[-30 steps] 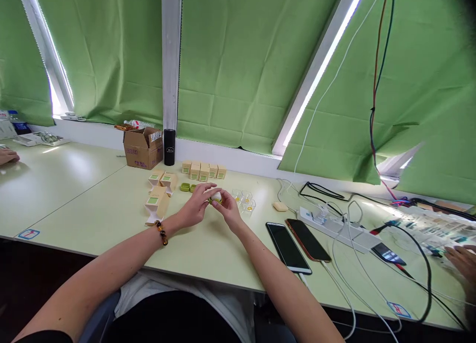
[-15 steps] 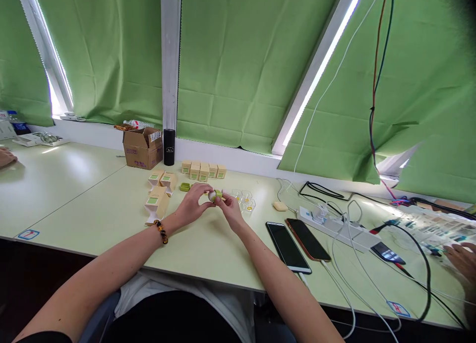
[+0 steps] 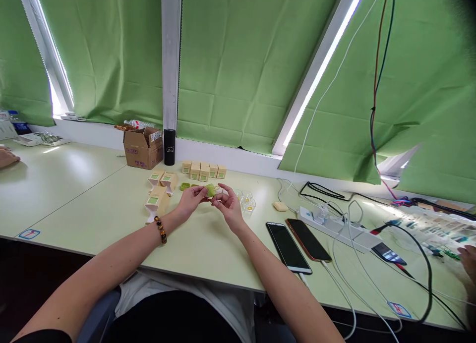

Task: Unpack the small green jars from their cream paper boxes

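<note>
My left hand (image 3: 191, 201), with a beaded bracelet on the wrist, pinches a small light-green case (image 3: 210, 190) between thumb and fingers, above the table. Just to its right is my right hand (image 3: 227, 204), its index finger stretched out and thumb apart; its fingertips are close to the case, and I cannot tell whether they touch it. Behind my left hand lies a small green square tray (image 3: 185, 186), with another green piece partly hidden by the fingers. Clear plastic cups (image 3: 247, 202) with yellow bits in them stand beyond my right hand.
Kraft paper boxes (image 3: 204, 172) stand in a row at the back; several more, one an open-ended box (image 3: 156, 201), are at the left. A carton (image 3: 143, 148) and black tumbler (image 3: 169, 147) are behind. Phones (image 3: 289, 247), a power strip (image 3: 340, 229) and cables occupy the right.
The case has turned in my fingers, so its green side now shows instead of the whitish round part. My right hand has loosened from it and its fingers have spread.
</note>
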`<state>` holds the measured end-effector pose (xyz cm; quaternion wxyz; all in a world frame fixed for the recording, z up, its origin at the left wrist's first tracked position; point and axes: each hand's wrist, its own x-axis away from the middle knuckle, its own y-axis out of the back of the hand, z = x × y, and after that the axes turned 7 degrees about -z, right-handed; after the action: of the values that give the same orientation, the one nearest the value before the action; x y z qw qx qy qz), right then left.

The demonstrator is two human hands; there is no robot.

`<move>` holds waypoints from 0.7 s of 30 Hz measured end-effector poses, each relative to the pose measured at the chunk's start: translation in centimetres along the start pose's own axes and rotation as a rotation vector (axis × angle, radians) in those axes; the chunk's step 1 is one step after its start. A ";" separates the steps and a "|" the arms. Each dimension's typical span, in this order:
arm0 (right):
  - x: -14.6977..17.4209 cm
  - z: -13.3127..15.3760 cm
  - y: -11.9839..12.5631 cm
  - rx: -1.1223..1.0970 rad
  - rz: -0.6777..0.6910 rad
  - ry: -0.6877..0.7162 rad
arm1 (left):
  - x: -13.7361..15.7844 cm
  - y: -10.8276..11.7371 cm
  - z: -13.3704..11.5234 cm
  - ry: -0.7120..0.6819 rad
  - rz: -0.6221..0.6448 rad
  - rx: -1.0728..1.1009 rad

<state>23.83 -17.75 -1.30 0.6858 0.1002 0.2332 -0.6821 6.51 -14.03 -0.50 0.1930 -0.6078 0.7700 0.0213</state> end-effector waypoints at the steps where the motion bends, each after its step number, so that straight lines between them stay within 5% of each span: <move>1: 0.0 0.0 0.0 0.007 -0.012 0.002 | 0.0 0.0 -0.1 0.020 0.011 0.034; 6: -0.1 0.2 0.3 0.095 -0.172 0.057 | 0.0 0.2 -0.2 -0.072 -0.096 -0.131; 10: 0.0 0.2 0.0 0.186 -0.179 0.063 | 0.6 0.5 -0.1 -0.496 -0.168 -0.561; 14: 0.2 -0.2 -0.4 0.240 -0.112 0.058 | 1.5 0.6 -0.3 -0.849 -0.096 -0.873; 21: 0.1 -0.9 -0.2 0.289 -0.059 0.024 | 2.1 0.2 -0.8 -0.914 0.002 -1.069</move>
<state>23.44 -17.46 -2.10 0.6409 0.1992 0.1435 -0.7273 5.73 -16.13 -0.43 0.1722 -0.5486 0.4964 0.6503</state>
